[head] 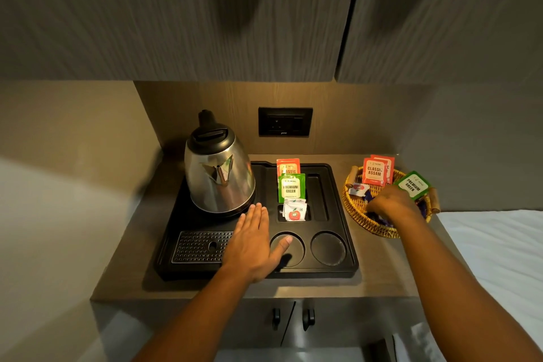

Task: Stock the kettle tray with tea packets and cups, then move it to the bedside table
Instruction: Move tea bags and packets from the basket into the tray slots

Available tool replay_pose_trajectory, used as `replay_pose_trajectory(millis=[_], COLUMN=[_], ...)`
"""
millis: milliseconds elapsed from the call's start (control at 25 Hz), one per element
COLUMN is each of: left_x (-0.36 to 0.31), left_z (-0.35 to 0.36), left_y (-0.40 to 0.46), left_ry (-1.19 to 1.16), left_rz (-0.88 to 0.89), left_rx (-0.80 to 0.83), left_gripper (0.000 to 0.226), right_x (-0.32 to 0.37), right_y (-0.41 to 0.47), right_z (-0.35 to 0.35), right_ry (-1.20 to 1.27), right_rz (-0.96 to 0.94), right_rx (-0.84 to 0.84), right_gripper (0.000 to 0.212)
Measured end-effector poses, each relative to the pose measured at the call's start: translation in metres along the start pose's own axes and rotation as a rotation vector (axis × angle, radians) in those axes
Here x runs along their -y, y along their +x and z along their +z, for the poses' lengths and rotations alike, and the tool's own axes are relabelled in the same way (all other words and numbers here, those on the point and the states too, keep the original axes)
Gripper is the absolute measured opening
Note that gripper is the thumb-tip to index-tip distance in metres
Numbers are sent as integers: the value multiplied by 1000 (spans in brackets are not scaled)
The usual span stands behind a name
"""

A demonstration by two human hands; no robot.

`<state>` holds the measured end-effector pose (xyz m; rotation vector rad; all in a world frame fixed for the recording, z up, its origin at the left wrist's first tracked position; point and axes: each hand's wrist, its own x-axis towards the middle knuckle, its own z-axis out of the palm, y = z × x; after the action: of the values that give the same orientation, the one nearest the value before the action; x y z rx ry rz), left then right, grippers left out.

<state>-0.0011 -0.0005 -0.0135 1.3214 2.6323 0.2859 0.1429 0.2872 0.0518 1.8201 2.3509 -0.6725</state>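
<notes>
Holding tea packets [291, 186], black tray [351, 253], left hand [252, 241] flat, fingers spread, right hand's [392, 204] fingers hidden in basket [355, 214]

Black tray [340, 269] with a perforated silver grille [197, 247]; shiny steel kettle [219, 182], black lid; orange [288, 166] and green [291, 187] packets; golden woven basket [355, 214]; white bed [499, 247].

A black wall socket [285, 122] (behind the counter [123, 267]) sits below grey overhead cabinets [176, 15].
</notes>
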Motion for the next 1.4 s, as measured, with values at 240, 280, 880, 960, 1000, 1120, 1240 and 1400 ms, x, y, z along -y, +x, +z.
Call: replay_pose_trajectory(millis=[240,280,880,960,1000,1120,1240,1400], left_x=[0,0,-1,-1,-1,-1,-3,-4], left_z=[1,1,-1,0,0,0,-3,-5], left_y=[1,1,0,0,0,1,0,-3], left_ry=[-1,-3,-32,-30,-27,-15,-6,-6], left_rz=[4,2,3,-2,-1,0,2,-1], left_rx=[-5,-8,-20,-21,-21,-15,-10,0], left_gripper=[103,102,100,100,100,101,101,104], right_x=[62,76,121,90,68,-2,-34,-39], right_y=[-11,-14,-2,-3,-3,-5,-5,6], right_z=[-11,-5,26,4,-9,-48,-59,-28], right_ry=[121,124,110,80,68,-30,-176,-257], right_rz=[-177,-190,-197,-239,-244,-125,6,22], right_rx=[-17,9,29,-84,-141,-197,-89,-52], right_gripper=[30,29,28,27,25,25,32,52])
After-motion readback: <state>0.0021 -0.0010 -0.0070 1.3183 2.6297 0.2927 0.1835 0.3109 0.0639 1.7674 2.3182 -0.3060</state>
